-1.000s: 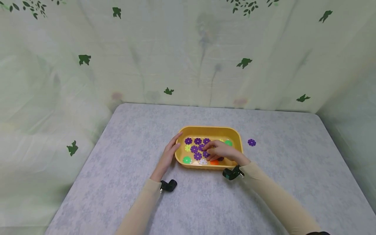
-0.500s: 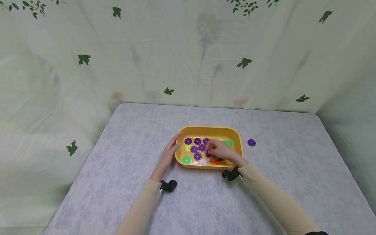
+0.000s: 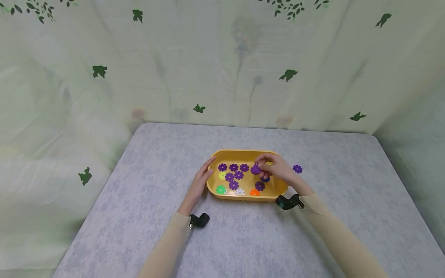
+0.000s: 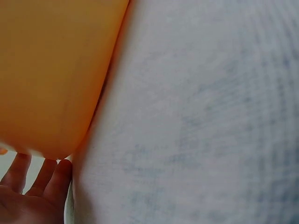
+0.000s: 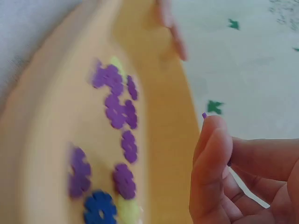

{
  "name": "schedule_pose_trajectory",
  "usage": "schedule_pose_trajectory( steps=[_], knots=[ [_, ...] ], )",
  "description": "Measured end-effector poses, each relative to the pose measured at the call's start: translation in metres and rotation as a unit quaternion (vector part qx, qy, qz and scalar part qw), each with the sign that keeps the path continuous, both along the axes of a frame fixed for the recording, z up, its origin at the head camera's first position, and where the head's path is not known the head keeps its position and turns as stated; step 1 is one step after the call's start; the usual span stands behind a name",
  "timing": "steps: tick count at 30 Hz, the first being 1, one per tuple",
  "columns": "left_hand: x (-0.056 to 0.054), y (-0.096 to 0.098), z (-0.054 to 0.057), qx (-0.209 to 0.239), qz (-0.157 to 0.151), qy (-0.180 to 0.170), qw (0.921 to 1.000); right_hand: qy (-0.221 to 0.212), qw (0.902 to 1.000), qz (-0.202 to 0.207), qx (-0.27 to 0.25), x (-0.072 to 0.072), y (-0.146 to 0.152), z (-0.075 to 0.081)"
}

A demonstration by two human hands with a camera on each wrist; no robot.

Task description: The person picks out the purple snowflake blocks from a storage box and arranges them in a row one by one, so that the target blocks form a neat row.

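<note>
Right grip [image 3: 281, 170]: pinching, thumb against fingers, on a purple flower-shaped plastic disc [image 3: 255, 169]
Pinched disc: right at that grip's fingertips, over a yellow rounded-rectangle plastic tray [image 3: 240, 155]; the right wrist view only gives me a sliver of purple edge, the fingers hide the rest
Left grip [image 3: 201, 178]: not clutching anything, fingers pretty much straight, resting against the tray end on its own side; the left wrist view has fingertips touching the outer wall
Purple crowd: six more purple flower-shaped discs [image 3: 233, 167] lying flat in the tray between the two grips, packed close, can't really tell which ones touch
Blue one: dark blue flower-shaped plastic disc [image 5: 100, 207], just under the right grip's fingers, with another purple disc [image 3: 260, 185] near it on the person's side
Odd colours: yellow disc [image 3: 222, 175] and green disc [image 3: 220, 189] near the left grip; white disc [image 3: 240, 191] and orange disc [image 3: 255, 192] on the person's side of the right grip
Stray: one purple disc [image 3: 297, 168] outside the tray, to the right of the right grip, on the mottled grey-blue worktop [image 3: 229, 239]
</note>
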State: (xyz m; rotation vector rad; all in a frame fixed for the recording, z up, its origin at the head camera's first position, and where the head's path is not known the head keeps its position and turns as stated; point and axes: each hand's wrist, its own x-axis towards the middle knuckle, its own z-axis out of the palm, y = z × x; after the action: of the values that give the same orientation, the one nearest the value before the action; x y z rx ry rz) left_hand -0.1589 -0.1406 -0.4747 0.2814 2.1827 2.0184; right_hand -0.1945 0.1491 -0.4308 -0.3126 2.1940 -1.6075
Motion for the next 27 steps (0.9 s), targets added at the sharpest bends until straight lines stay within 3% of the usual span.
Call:
schedule_pose_trajectory(
  steps=[2,11,22,27],
  knots=[
    [0.002,0.001,0.006,-0.001,-0.001,0.006,1.0000,-0.002,0.9999,-0.009,-0.010,0.000,0.009,0.003],
    [0.004,0.003,0.009,-0.008,0.007,0.010,0.9999,-0.009,0.9963,-0.078,-0.035,-0.004,0.063,-0.004],
    [0.004,0.003,0.011,-0.011,0.014,0.002,0.9998,-0.040,0.9843,-0.171,-0.020,0.004,0.134,-0.028],
    [0.004,0.004,0.010,-0.013,0.013,0.004,0.9998,-0.039,0.9809,-0.191,0.003,0.009,0.152,-0.039]
  ],
)
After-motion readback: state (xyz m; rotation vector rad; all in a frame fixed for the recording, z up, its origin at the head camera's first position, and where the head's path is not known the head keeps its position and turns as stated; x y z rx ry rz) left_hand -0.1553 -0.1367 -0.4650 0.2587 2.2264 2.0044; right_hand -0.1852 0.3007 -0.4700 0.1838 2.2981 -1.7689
